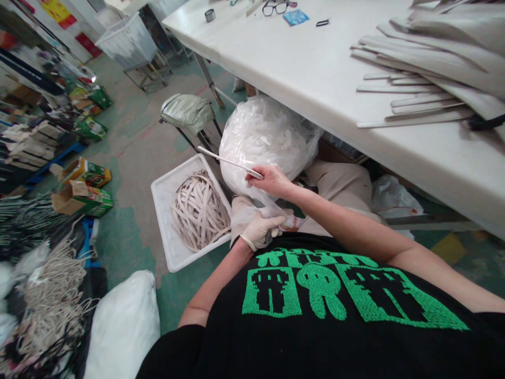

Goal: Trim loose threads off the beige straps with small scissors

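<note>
My right hand (272, 180), bare, pinches a thin, flat, whitish strip (224, 159) that points up and to the left. Just behind it bulges a large transparent plastic bag (264, 137) filled with white material. In my lap, my left hand (262, 231), wearing a pale glove, is closed on a gathered edge of the plastic bag. To the left of my knees, a white plastic bin (168, 231) on the floor holds a coiled heap of flat beige strips (201, 210).
Beside me runs a white table (300, 58) with fanned-out pale strips (430, 68), eyeglasses (275, 7) and a blue packet (295, 18). A covered stool (187, 113) stands beyond the bin. A white sack (124, 326), cord bundles (51, 300) and cartons (84, 195) lie left.
</note>
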Tool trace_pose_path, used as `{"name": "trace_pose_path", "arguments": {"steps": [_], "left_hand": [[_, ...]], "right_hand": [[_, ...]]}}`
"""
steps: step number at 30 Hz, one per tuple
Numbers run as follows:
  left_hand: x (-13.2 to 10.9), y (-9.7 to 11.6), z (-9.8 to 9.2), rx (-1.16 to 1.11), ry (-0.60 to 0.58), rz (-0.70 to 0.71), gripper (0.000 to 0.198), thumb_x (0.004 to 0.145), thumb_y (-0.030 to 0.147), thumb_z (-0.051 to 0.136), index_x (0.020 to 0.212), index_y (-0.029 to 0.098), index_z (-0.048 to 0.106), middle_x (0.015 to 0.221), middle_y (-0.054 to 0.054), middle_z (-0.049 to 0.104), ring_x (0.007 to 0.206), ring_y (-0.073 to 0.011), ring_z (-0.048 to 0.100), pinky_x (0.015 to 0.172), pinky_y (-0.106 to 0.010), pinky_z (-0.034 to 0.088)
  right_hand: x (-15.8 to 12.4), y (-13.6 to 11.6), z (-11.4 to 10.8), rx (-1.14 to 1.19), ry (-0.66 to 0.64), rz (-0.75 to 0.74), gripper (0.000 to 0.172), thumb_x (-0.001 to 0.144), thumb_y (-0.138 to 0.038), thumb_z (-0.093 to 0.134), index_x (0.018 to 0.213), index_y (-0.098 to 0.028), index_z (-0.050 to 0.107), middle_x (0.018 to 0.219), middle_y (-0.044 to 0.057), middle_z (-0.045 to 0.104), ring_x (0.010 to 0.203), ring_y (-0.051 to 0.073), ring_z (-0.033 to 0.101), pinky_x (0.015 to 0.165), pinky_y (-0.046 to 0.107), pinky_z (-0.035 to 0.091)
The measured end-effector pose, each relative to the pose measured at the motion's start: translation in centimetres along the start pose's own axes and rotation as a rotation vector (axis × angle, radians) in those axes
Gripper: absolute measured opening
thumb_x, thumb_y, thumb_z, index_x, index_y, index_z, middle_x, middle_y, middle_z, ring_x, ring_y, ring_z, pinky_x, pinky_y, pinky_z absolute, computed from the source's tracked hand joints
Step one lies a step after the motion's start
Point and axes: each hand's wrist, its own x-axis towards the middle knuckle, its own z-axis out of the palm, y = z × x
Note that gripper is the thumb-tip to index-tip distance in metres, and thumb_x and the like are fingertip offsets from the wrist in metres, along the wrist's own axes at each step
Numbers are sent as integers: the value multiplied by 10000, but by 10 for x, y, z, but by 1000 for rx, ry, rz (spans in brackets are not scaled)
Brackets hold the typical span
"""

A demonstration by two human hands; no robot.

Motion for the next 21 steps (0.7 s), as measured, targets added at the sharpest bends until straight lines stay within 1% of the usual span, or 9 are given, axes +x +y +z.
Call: {"name": "trace_pose_path", "arguments": {"steps": [3,5,9,12,14,16,18,19,21], "left_hand": [[0,4,-1,84,-14,-37,368,677,406,838,842,85,771,436,18,515,372,-55,374,412,-232,230],[-1,8,0,101,-23,-57,357,684,411,828,812,83,772,447,-5,540,406,-72,407,436,-244,263],[-5,11,4,138,-76,-44,392,677,424,815,862,79,798,493,-41,615,451,-105,499,504,-258,371],[-5,6,4,125,-132,-33,391,663,451,822,802,87,795,478,-40,612,410,-99,494,493,-256,382],[-1,4,2,68,-80,0,383,640,455,853,740,95,767,510,-51,635,406,-97,499,458,-244,360],[3,5,-3,-30,42,77,396,609,442,892,740,103,736,585,-60,677,405,-81,489,426,-226,340],[7,12,-11,-146,150,156,430,565,423,935,760,119,703,638,-38,691,393,-48,449,403,-199,326],[8,17,-16,-198,181,188,453,538,421,954,749,125,684,640,-18,680,387,-29,424,394,-182,317],[8,27,-25,-279,209,216,498,493,427,983,695,129,638,611,27,626,384,0,383,384,-151,300]], "right_hand": [[1,-2,-1,15,-6,-8,203,781,-80,630,885,-187,767,771,-30,740,735,131,656,692,227,448],[1,-2,-1,24,-11,-3,211,779,-72,625,887,-187,765,773,-30,741,739,130,660,701,228,453],[3,-1,1,34,-11,19,194,768,-76,637,873,-186,758,764,-31,734,736,129,653,695,225,455],[4,0,3,88,-18,52,154,784,-112,640,868,-184,746,743,-32,723,669,110,620,645,209,452],[2,0,3,161,-28,123,112,819,-170,636,879,-181,730,740,-22,716,618,105,591,577,197,451],[-2,1,-1,249,-42,208,118,863,-261,633,896,-178,711,777,7,725,635,123,598,516,190,459],[-10,4,-7,329,-55,276,236,903,-395,631,917,-170,700,821,47,741,656,141,601,476,191,468],[-15,5,-11,368,-60,301,325,916,-480,621,938,-165,700,835,63,747,620,135,575,461,197,466],[-29,9,-19,451,-80,336,530,912,-667,570,981,-158,699,837,80,751,491,102,459,439,220,454]]}}
